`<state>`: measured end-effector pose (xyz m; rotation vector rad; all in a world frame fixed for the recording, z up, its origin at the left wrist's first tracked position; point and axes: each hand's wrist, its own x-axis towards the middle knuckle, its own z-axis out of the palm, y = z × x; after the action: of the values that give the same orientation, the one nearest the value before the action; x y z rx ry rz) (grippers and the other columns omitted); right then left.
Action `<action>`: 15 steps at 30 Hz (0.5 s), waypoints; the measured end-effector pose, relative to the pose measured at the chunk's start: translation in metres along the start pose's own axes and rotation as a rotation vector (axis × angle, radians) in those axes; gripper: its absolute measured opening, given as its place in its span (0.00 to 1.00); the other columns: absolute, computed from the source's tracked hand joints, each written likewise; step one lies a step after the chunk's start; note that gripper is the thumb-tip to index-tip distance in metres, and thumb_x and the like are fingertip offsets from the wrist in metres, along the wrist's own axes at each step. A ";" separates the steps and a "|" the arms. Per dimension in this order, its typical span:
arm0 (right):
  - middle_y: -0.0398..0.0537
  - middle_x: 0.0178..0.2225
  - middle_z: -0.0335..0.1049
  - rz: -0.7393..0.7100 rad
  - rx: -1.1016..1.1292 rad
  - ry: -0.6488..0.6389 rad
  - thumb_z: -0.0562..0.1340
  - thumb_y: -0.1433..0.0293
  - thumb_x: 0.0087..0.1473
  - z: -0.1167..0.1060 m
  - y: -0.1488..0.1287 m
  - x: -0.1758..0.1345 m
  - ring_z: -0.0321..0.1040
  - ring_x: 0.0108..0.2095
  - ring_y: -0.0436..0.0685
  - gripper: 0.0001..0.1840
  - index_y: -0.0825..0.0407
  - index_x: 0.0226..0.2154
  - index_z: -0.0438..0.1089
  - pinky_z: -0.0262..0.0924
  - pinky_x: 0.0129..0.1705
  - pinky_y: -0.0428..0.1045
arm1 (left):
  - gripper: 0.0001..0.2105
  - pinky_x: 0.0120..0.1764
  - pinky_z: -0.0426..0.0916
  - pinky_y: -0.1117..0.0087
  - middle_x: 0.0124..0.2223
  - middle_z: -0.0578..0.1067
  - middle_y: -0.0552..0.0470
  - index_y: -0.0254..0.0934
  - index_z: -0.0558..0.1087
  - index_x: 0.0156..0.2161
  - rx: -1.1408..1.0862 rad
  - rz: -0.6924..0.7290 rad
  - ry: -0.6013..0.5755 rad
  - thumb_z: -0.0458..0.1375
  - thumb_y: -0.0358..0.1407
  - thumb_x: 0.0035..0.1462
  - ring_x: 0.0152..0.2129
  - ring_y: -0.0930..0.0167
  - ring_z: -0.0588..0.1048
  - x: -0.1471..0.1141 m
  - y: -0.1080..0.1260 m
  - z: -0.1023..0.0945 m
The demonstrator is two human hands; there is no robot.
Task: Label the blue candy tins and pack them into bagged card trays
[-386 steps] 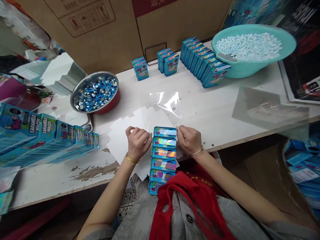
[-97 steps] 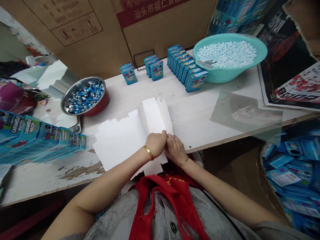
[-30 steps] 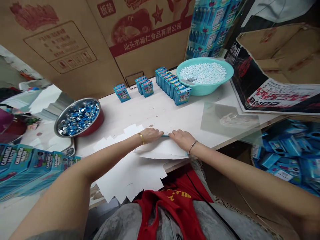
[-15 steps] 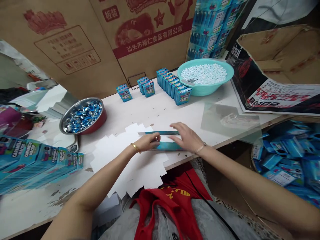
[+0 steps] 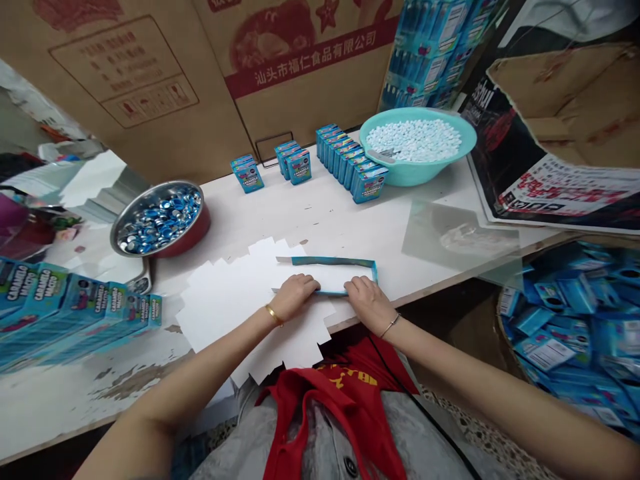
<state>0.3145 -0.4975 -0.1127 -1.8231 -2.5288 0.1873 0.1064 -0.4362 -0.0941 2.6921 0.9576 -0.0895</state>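
A partly folded cardboard box (image 5: 335, 274), white inside and blue outside, lies at the table's front edge. Its far wall and right end stand up. My left hand (image 5: 296, 293) grips the near wall toward its left part, fingers bent over the edge. My right hand (image 5: 367, 300) pinches the same wall near the right corner. Both thumbs are mostly hidden. Under and left of the box spreads a fan of flat white cardboard blanks (image 5: 225, 300), with stepped edges.
Small blue candy boxes (image 5: 369, 185) stand in a row beside a turquoise basin (image 5: 415, 175) of white pellets. A metal bowl (image 5: 193, 233) holds blue-silver wrapped pieces. Larger blue boxes (image 5: 65, 313) line the left; a carton (image 5: 575, 320) of blue boxes sits right, below table height.
The near wall, lying outward before, now stands up, and the right end shows raised. My right hand has moved from the right end down to the near wall.
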 end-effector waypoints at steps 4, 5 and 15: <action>0.59 0.41 0.69 0.011 0.053 -0.199 0.54 0.70 0.61 -0.014 0.003 0.012 0.63 0.44 0.63 0.12 0.59 0.40 0.71 0.56 0.44 0.52 | 0.09 0.40 0.64 0.69 0.39 0.76 0.49 0.36 0.68 0.45 -0.164 0.015 -0.061 0.52 0.34 0.61 0.35 0.69 0.72 0.009 -0.015 -0.008; 0.59 0.41 0.69 0.004 0.067 -0.248 0.55 0.69 0.61 -0.017 0.005 0.015 0.63 0.45 0.63 0.13 0.59 0.40 0.71 0.56 0.45 0.52 | 0.09 0.39 0.63 0.70 0.38 0.76 0.50 0.36 0.69 0.45 -0.196 0.022 -0.092 0.52 0.35 0.61 0.35 0.69 0.73 0.011 -0.018 -0.011; 0.57 0.44 0.72 -0.051 0.104 -0.538 0.55 0.62 0.61 -0.044 0.016 0.043 0.63 0.50 0.64 0.16 0.54 0.37 0.75 0.56 0.46 0.53 | 0.10 0.32 0.62 0.73 0.34 0.75 0.53 0.37 0.71 0.43 -0.270 0.015 -0.341 0.52 0.36 0.58 0.29 0.72 0.71 0.037 -0.022 -0.028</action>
<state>0.3193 -0.4484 -0.0732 -1.8619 -2.8145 0.9004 0.1205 -0.3888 -0.0781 2.3369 0.7818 -0.3744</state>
